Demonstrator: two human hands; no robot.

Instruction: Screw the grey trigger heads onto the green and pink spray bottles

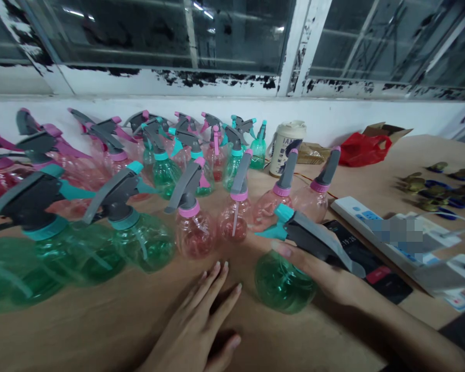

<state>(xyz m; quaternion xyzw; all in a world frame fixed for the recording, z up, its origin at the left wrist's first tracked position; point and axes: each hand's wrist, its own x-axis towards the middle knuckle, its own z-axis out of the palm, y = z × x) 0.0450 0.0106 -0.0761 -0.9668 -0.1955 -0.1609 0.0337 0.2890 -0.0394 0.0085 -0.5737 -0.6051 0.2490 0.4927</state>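
Note:
My right hand (321, 268) is closed around the neck of a green spray bottle (284, 287) with a grey and teal trigger head. Part of the neck is hidden behind the fingers. Some liquid shows inside the bottle, which stands on the brown tabletop (139, 336). My left hand (205, 320) is low in the middle, palm down over the table, fingers stretched out and holding nothing. Just beyond its fingertips stand two pink spray bottles (196, 232) with grey heads. A green spray bottle (143, 243) with a teal collar is to their left.
Several more pink and green spray bottles crowd the left and back. A cup (285, 147), a red plastic bag (366, 149) and a cardboard box (387, 130) stand by the wall. A phone (387, 281), a white power strip (356, 212) and small blurred brownish items (434, 191) lie right.

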